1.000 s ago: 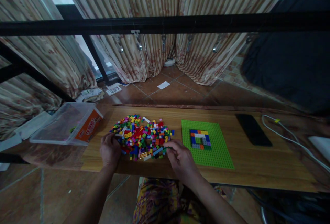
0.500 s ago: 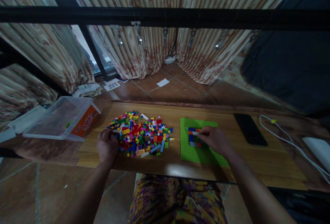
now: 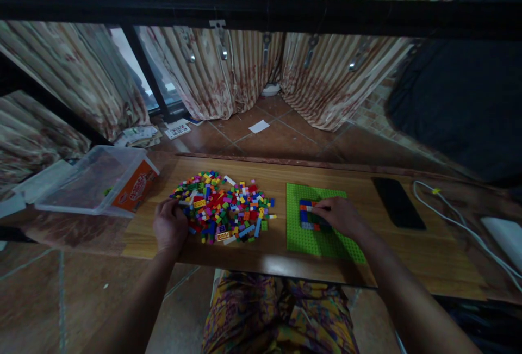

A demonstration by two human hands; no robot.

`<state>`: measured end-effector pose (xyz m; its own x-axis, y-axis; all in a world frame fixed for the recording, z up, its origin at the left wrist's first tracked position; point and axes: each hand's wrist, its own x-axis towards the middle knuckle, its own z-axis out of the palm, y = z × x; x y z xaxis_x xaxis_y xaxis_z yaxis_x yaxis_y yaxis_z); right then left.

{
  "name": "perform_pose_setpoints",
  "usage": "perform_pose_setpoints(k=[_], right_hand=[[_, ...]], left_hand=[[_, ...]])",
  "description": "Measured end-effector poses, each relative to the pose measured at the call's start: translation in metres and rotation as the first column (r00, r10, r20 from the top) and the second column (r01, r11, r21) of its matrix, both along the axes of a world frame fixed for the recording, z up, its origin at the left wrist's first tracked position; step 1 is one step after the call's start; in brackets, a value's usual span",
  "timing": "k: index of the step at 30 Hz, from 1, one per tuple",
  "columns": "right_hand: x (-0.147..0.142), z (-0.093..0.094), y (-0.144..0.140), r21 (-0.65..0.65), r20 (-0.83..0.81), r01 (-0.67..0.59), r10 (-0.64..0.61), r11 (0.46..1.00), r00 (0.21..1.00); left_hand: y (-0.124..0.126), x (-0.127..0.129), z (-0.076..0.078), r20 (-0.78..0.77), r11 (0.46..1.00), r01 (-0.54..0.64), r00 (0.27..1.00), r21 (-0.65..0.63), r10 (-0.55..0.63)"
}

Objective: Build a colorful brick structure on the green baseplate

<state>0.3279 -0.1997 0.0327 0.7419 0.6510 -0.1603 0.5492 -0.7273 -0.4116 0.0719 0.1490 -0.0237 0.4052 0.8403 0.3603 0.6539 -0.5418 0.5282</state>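
Observation:
A heap of small coloured bricks [image 3: 224, 210] lies on the wooden table [image 3: 408, 256]. My left hand [image 3: 170, 224] rests at the heap's left edge, fingers curled against the bricks. To the right lies a green baseplate [image 3: 302, 237] with a small square of blue, orange and grey bricks [image 3: 307, 214] built on it. My right hand [image 3: 341, 217] lies on that square, fingertips pressing at its top edge and covering its right half. Whether a brick is under the fingers is hidden.
A clear plastic tub [image 3: 92, 181] with an orange label lies tipped at the table's left end. A black phone [image 3: 397, 202] and a white cable [image 3: 457, 218] lie to the right. A black bar [image 3: 261, 14] crosses overhead; curtains hang behind.
My right hand left the heap's right edge and moved right onto the brick square on the baseplate. My left hand stayed at the heap.

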Motion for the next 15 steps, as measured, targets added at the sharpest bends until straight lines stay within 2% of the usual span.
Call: perform_pose_setpoints(k=[5,8,15], right_hand=[[-0.005,0.000,-0.002,-0.021,0.016,-0.001,0.001,1.000,1.000],[-0.013,-0.002,-0.001,-0.052,0.082,0.016,-0.011,0.999,0.997],[-0.048,-0.005,0.008,-0.125,0.320,0.208,-0.159,0.970,0.934]], left_hand=[[0.001,0.000,-0.001,0.004,1.000,-0.005,1.000,0.001,0.005],[0.001,0.000,-0.002,0.010,1.000,0.001,1.000,0.006,-0.001],[0.000,0.000,-0.001,0.022,1.000,0.010,1.000,0.011,-0.010]])
